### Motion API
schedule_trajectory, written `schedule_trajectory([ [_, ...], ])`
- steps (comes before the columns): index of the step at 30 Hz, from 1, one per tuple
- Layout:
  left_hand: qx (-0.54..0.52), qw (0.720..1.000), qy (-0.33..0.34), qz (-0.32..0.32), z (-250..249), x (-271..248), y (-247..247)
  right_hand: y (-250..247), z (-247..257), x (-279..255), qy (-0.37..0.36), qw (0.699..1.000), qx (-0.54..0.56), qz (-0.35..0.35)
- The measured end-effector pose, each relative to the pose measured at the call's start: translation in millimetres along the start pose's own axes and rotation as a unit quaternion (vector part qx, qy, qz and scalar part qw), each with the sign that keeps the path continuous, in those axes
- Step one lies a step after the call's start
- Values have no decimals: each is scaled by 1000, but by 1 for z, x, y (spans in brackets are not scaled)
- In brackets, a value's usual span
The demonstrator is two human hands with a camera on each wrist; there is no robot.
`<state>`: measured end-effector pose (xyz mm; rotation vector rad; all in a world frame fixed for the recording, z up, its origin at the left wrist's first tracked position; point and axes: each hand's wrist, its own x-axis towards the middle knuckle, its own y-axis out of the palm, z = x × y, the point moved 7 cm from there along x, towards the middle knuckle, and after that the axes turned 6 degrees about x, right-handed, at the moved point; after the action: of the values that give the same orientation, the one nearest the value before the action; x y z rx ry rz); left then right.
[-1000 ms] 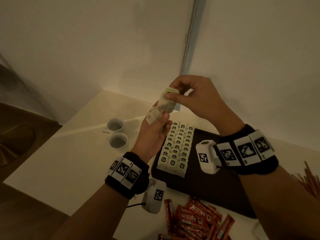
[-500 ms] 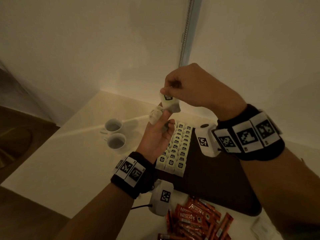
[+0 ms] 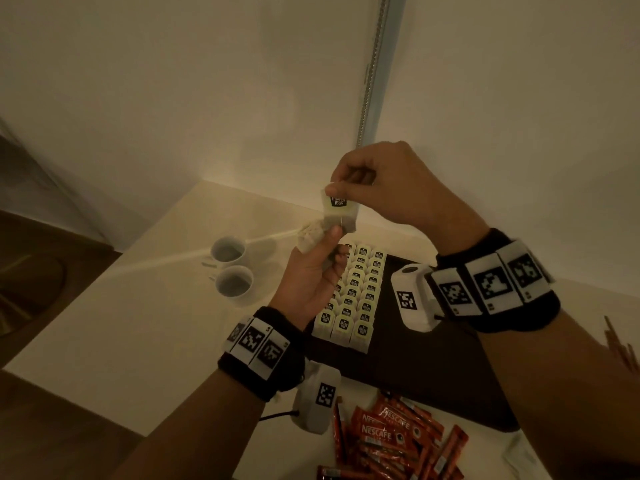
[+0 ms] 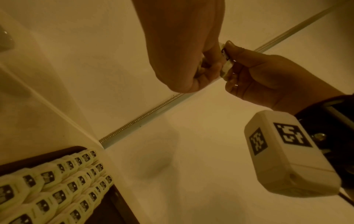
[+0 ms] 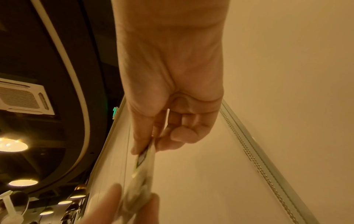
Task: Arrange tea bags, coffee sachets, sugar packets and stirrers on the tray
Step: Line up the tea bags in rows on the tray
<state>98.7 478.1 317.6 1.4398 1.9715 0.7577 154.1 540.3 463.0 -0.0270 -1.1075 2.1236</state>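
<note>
Tea bag (image 3: 341, 211): one, pale with a dark label, held in the air above the far left end of the tray (image 3: 433, 372).
Right hand (image 3: 388, 183): thumb and forefinger pinching the tea bag by its top edge.
Left hand (image 3: 311, 271): curled round a small bunch of further tea bags (image 3: 308, 237); its thumb touches the lower edge of the pinched one.
Rows of tea bags (image 3: 353, 296): three, overlapped, along the tray's left side; rest of the tray bare.
Coffee sachets (image 3: 388, 441): red, heaped on the table (image 3: 114, 323) near the tray's front edge, not yet placed.
Stirrers (image 3: 620, 344): at far right, off the tray.
Cups (image 3: 230, 270): two, left of the tray.
Risks, as judged: the light pinch may slip and drop the bag onto the neat rows, knocking them askew; the bag may snag on the left-hand bunch and pull others loose.
</note>
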Motion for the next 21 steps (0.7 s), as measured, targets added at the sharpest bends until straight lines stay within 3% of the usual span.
schedule_trajectory([
  [6, 47, 999, 10, -2, -2, -3, -11, 4, -16, -9, 19, 997, 71, -37],
  [9, 46, 997, -18, -60, 0, -5, -46, 11, -35, -21, 49, 994, 89, -45],
  [13, 14, 986, -59, -158, -4, -12, -100, 65, -82, -53, 142, 986, 59, 66],
  [17, -18, 985, -66, -156, -13, -15, -118, 137, -126, -89, 219, 958, 29, 182],
  [21, -29, 984, -62, -165, -19, -15, -122, 190, -153, -110, 260, 939, 37, 222],
])
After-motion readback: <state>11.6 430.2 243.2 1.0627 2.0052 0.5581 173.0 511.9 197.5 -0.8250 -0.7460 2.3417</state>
